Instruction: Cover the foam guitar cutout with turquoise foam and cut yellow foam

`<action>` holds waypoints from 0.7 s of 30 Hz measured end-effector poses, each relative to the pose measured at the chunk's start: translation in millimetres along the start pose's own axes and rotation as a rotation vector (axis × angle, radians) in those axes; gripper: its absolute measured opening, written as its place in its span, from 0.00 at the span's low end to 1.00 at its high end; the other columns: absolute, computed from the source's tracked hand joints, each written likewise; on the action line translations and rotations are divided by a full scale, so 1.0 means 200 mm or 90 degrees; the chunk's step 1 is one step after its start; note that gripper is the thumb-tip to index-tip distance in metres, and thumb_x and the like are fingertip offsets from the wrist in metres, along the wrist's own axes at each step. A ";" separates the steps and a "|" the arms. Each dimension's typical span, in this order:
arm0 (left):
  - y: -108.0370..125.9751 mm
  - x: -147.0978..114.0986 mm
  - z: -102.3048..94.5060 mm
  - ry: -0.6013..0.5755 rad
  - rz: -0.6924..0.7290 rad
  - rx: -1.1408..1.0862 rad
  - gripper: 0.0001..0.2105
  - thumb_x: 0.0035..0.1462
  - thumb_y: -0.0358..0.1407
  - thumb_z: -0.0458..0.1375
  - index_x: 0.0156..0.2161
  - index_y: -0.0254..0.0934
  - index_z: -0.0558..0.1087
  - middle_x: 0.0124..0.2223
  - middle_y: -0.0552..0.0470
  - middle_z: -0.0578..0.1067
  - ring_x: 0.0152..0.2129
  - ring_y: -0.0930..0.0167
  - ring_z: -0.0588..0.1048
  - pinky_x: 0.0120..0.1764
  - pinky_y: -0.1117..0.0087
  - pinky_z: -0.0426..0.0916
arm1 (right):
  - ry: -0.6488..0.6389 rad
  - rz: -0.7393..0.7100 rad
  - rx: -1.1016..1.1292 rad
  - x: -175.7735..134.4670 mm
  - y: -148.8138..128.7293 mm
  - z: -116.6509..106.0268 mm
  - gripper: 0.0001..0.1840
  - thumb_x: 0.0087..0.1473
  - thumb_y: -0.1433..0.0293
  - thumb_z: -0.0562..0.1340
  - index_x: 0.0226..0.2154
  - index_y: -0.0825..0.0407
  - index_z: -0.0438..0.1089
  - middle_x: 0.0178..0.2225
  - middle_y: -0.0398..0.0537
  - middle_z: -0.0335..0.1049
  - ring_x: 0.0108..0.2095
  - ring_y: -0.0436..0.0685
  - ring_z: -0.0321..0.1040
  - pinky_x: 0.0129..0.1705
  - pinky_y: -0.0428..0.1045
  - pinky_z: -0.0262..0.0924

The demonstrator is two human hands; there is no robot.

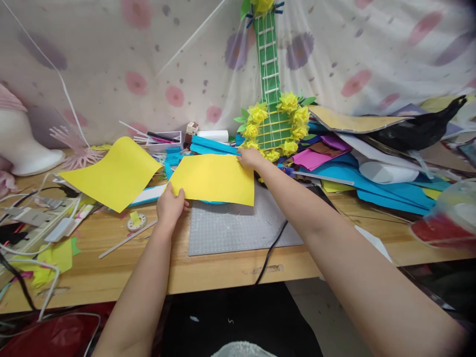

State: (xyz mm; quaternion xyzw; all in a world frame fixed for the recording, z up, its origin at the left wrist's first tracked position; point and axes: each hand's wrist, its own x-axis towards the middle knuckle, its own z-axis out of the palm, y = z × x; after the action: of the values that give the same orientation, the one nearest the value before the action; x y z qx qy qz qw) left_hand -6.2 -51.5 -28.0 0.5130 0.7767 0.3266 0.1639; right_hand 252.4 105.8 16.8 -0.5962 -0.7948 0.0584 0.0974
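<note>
A sheet of yellow paper (215, 178) is held between my two hands, above the back of a grey cutting mat (238, 230). My left hand (171, 206) pinches its near left corner. At the far right corner my right hand (251, 158) grips it, fingertips partly hidden. Another yellow sheet (115, 173), slightly curled, lies to the left. Just behind my right hand, a green paper guitar (270, 84) with yellow paper flowers (258, 113) around its body leans against the curtain. Blue paper strips (213, 145) lie behind the held sheet.
Blue, pink and white papers (375, 186) pile up at the right, near a clear cup with red contents (442, 218). Power strips and cables (55, 218) crowd the left. A small round tape roll (137, 221) and thin stick (126, 240) lie left of the mat. A black cable (273, 248) crosses it.
</note>
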 end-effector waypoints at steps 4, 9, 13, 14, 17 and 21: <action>-0.01 0.01 0.00 -0.056 -0.045 -0.075 0.27 0.57 0.41 0.51 0.61 0.37 0.57 0.26 0.52 0.77 0.21 0.66 0.76 0.32 0.65 0.70 | 0.005 0.051 -0.047 -0.05 -0.01 -0.04 0.16 0.51 0.72 0.59 0.44 0.56 0.71 0.46 0.61 0.71 0.49 0.67 0.65 0.48 0.57 0.59; 0.00 0.03 0.01 0.020 -0.031 -0.127 0.38 0.52 0.40 0.58 0.65 0.35 0.46 0.34 0.50 0.78 0.27 0.67 0.77 0.35 0.66 0.71 | 0.009 0.112 0.090 -0.21 -0.01 -0.12 0.05 0.45 0.72 0.62 0.30 0.53 0.71 0.35 0.53 0.73 0.37 0.61 0.69 0.38 0.52 0.62; 0.02 0.03 0.02 0.055 -0.025 -0.146 0.39 0.50 0.39 0.60 0.64 0.36 0.47 0.37 0.49 0.77 0.29 0.69 0.77 0.36 0.67 0.71 | -0.001 0.116 0.421 -0.40 -0.02 -0.08 0.04 0.48 0.68 0.59 0.28 0.52 0.65 0.29 0.46 0.71 0.30 0.53 0.66 0.30 0.46 0.59; 0.02 0.03 0.02 0.059 -0.022 -0.158 0.39 0.49 0.38 0.60 0.63 0.35 0.48 0.38 0.48 0.77 0.29 0.69 0.77 0.36 0.68 0.71 | 0.006 0.131 0.491 -0.45 -0.03 -0.06 0.05 0.48 0.67 0.59 0.28 0.52 0.63 0.28 0.45 0.70 0.29 0.52 0.65 0.29 0.45 0.58; 0.05 0.07 0.01 0.083 -0.013 -0.189 0.37 0.47 0.35 0.60 0.61 0.32 0.51 0.38 0.47 0.77 0.31 0.69 0.77 0.37 0.68 0.71 | 0.021 0.181 0.609 -0.59 -0.01 0.00 0.05 0.48 0.68 0.58 0.26 0.51 0.60 0.24 0.41 0.65 0.26 0.49 0.62 0.27 0.43 0.56; 0.12 0.17 0.00 0.083 0.011 -0.168 0.36 0.47 0.34 0.60 0.61 0.32 0.53 0.38 0.47 0.77 0.37 0.67 0.76 0.42 0.67 0.69 | -0.120 0.126 0.633 -0.70 0.04 0.02 0.08 0.42 0.68 0.61 0.22 0.52 0.60 0.20 0.38 0.61 0.22 0.47 0.59 0.22 0.42 0.54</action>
State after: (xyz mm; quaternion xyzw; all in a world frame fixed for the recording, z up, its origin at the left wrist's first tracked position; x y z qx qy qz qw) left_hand -3.2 -14.9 -8.5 0.4717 0.7314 0.4598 0.1763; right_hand 295.8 -25.5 -1.4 -0.5424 -0.6159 0.4918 0.2908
